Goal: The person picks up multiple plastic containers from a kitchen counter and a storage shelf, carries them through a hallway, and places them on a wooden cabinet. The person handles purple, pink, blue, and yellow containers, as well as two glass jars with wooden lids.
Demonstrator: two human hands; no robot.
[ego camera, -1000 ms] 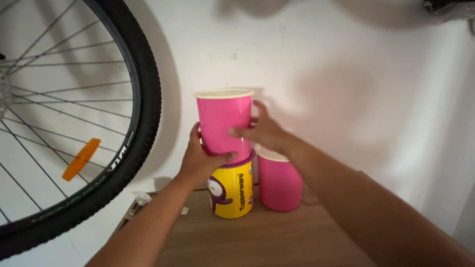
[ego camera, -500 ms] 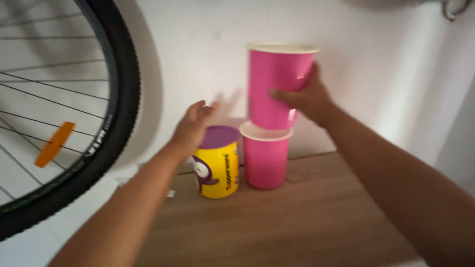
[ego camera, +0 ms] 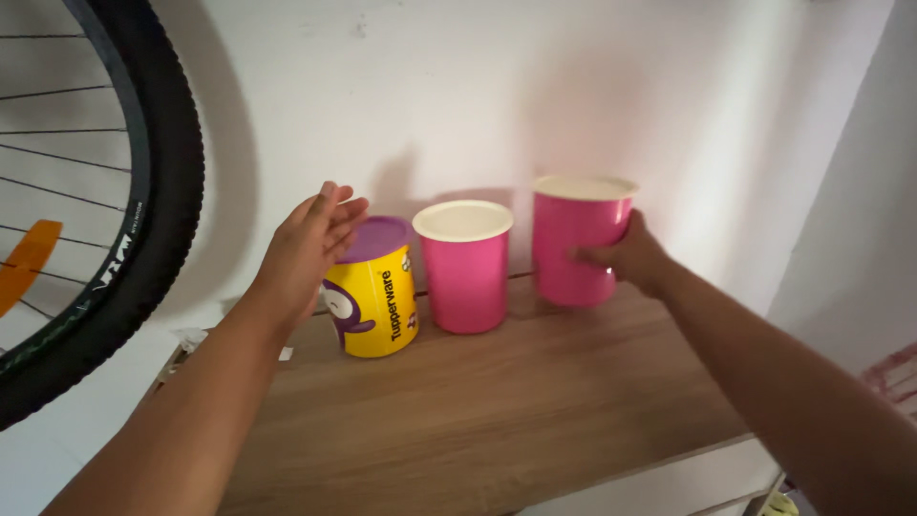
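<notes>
Three lidded containers stand in a row on a wooden shelf (ego camera: 478,411) against a white wall. My right hand (ego camera: 626,256) grips the rightmost pink container (ego camera: 575,234), which has a cream lid and rests on the shelf. A second pink container (ego camera: 464,268) with a cream lid stands in the middle. At the left is a yellow container (ego camera: 374,291) with a purple lid and a cartoon figure. My left hand (ego camera: 310,244) hovers open beside the yellow container's upper left, fingers apart, holding nothing.
A bicycle wheel (ego camera: 143,220) with black tyre, spokes and an orange reflector (ego camera: 24,263) hangs close at the left of the shelf. A white side wall (ego camera: 850,210) closes the right end. Small paper scraps (ego camera: 191,336) lie at the shelf's back left corner.
The pink container came off the yellow container's top, moved right over the other pink one, and now stands on the shelf at the right. My left hand let go and opened.
</notes>
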